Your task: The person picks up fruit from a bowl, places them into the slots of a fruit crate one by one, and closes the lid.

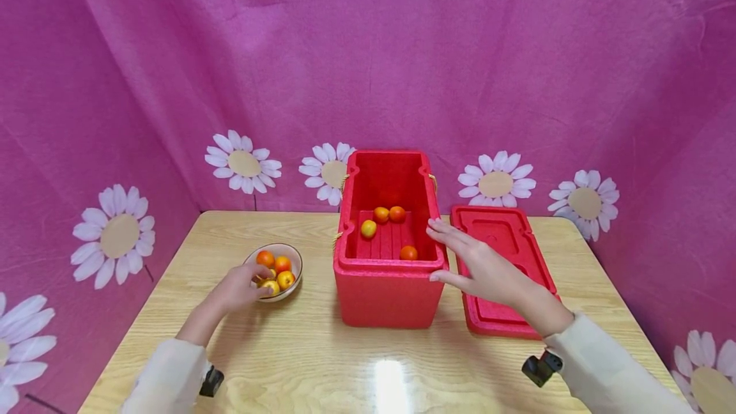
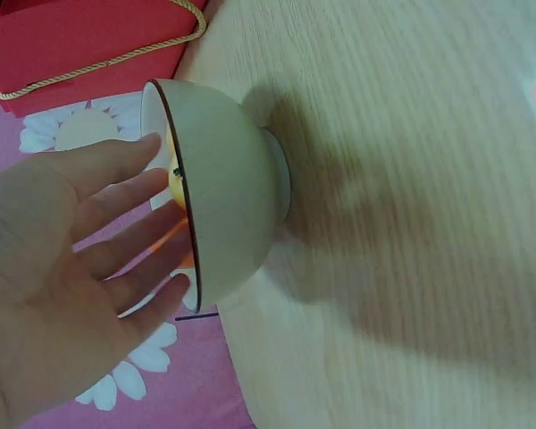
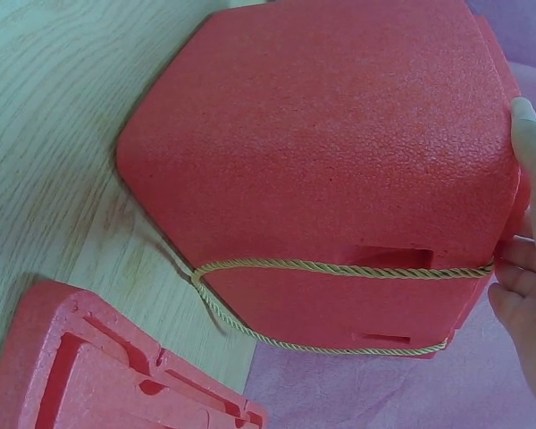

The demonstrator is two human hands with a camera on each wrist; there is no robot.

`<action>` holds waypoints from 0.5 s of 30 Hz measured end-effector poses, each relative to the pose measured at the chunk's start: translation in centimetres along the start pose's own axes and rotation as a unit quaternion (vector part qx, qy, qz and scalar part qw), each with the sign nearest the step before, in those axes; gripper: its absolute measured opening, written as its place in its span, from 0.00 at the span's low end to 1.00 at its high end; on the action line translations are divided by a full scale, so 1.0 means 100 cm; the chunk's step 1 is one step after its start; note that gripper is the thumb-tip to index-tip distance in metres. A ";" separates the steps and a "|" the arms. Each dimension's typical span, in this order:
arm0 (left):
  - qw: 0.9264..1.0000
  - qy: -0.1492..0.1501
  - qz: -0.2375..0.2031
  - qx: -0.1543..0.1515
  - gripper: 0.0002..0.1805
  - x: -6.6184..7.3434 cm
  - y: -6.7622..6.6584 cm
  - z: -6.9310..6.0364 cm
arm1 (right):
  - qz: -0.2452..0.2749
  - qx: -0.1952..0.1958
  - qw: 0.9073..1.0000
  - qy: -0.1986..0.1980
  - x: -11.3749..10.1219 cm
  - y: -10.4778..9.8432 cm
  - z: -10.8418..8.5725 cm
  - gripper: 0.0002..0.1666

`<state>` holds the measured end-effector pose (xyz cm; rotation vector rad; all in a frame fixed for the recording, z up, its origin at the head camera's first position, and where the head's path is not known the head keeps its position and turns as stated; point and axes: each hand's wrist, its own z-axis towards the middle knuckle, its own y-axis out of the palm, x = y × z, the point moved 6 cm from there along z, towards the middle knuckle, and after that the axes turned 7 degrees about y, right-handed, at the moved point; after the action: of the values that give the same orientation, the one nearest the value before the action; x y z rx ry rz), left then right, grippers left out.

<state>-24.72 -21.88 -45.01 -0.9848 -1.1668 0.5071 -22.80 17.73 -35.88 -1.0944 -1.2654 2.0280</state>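
My left hand [image 1: 240, 286] reaches over the rim of a white bowl [image 1: 297, 255] with a dark edge. Its fingers are spread and slightly bent at a yellow round fruit [image 1: 271, 287]; no firm hold shows. Several orange and yellow fruits [image 1: 283, 264] lie in the bowl. In the left wrist view, the bowl [image 2: 237, 197] partly hides the fruit. My right hand [image 1: 480, 267] rests on the near right corner of a red foam box [image 1: 388, 299], fingers straight. Inside the open box lie several fruits, among them a yellow one [image 1: 368, 229] and an orange one [image 1: 409, 253].
The red lid [image 1: 500, 318] lies on the wooden table [image 1: 310, 363] to the right of the box. Yellow rope handles [image 3: 339, 268] hang on the box's sides. A purple cloth [image 1: 391, 69] with white flowers stands behind and at both sides.
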 end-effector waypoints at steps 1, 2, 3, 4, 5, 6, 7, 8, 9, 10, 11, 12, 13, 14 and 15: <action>1.000 0.002 0.003 -0.011 0.13 0.000 0.000 0.002 | 0.001 0.000 1.000 0.001 0.000 0.000 0.000 0.48; 1.000 0.004 0.009 -0.021 0.13 -0.001 0.001 0.003 | 0.001 0.000 1.000 0.001 0.000 0.000 0.000 0.48; 0.999 0.004 0.014 -0.031 0.13 -0.001 0.000 0.005 | 0.002 0.000 1.000 0.001 0.000 0.000 0.000 0.48; 0.999 0.007 0.021 -0.040 0.13 -0.001 0.000 0.007 | 0.002 0.000 1.000 0.002 0.001 0.000 0.000 0.48; 0.998 0.007 0.026 -0.050 0.13 -0.001 0.000 0.009 | 0.003 0.000 1.000 0.003 0.001 0.000 0.000 0.48; 0.998 0.007 0.032 -0.059 0.14 -0.002 0.000 0.010 | 0.003 0.000 1.000 0.003 0.001 0.000 0.000 0.48; 0.997 0.009 0.036 -0.067 0.14 -0.001 0.000 0.012 | 0.003 0.000 1.000 0.002 0.001 0.000 0.000 0.48; 0.996 0.009 0.045 -0.074 0.13 -0.001 0.000 0.013 | 0.003 0.001 1.000 0.002 0.001 0.000 0.000 0.48; 0.995 0.010 0.053 -0.081 0.13 0.000 0.000 0.015 | 0.003 0.000 1.000 0.002 0.001 0.001 0.000 0.48; 0.995 0.011 0.056 -0.087 0.12 0.001 0.001 0.017 | 0.004 0.000 1.000 0.002 0.001 0.001 0.000 0.48; 0.994 0.013 0.057 -0.093 0.11 0.002 0.001 0.018 | 0.004 0.000 1.000 0.002 0.001 0.001 0.000 0.48; 0.993 0.014 0.059 -0.097 0.11 0.004 0.002 0.020 | 0.005 0.000 1.000 0.002 0.001 0.001 0.000 0.48; 0.993 0.013 0.059 -0.100 0.10 0.004 0.003 0.021 | 0.006 0.000 1.000 0.003 0.001 0.001 0.000 0.48; 0.993 0.011 0.059 -0.102 0.10 0.005 0.003 0.022 | 0.006 0.000 1.000 0.003 0.001 0.001 -0.001 0.48; 0.993 0.006 0.059 -0.105 0.10 0.005 0.004 0.023 | 0.006 0.001 1.000 0.002 0.001 0.001 -0.001 0.48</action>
<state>-26.63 -20.41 -44.91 -1.2422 -1.1713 0.4780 -22.81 17.80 -36.01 -1.1072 -1.2576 2.0356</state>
